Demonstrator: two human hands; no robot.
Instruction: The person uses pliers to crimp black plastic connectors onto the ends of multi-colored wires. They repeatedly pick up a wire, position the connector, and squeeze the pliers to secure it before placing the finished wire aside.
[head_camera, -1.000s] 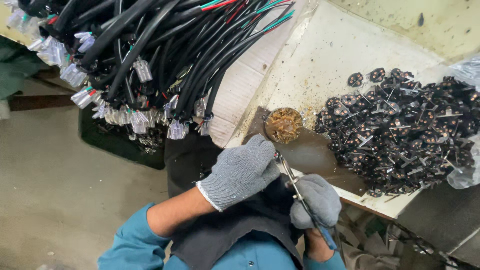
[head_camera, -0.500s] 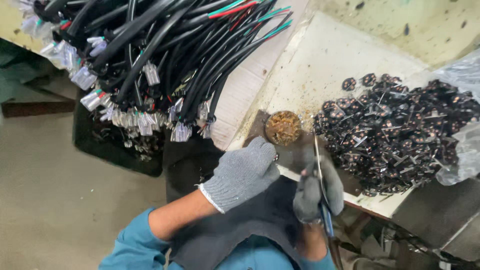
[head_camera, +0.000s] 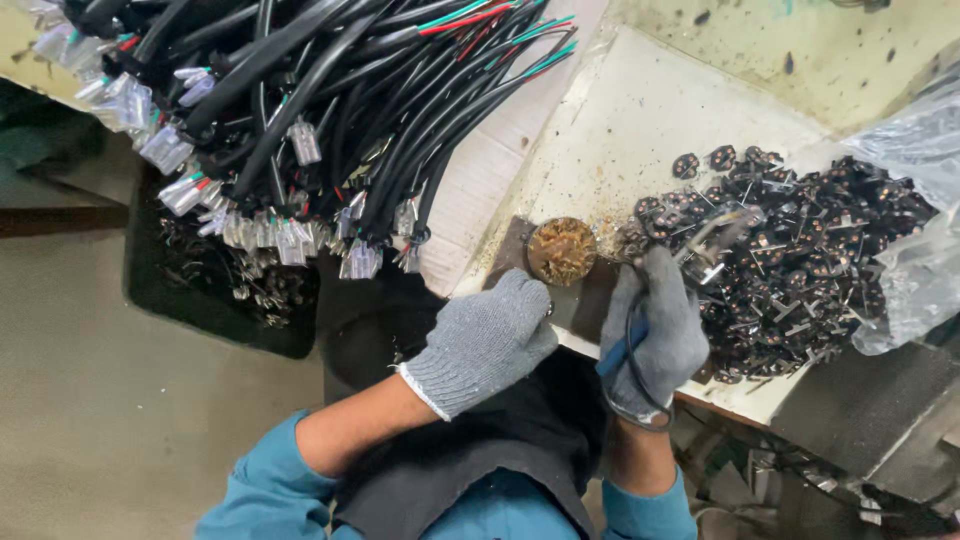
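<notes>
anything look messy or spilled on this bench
Yes. Small black parts have spilled out of the clear plastic bag across the stained white tray, right beside the right hand. Cable ends overhang the bench edge.

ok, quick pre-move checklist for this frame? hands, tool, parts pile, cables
1. Right hand grips the blue-handled tool: ok.
2. Tool tip near the pile of small black parts: blurred, contact cannot tell.
3. Left hand at the bench edge beside the round brass-coloured holder: ok; what it grips, cannot tell.
4. Both hands gloved: ok.
5. Bundle of black cables hangs close over the holder, apart from both hands: ok.
6. Clear plastic bag open around the pile: ok.
</notes>
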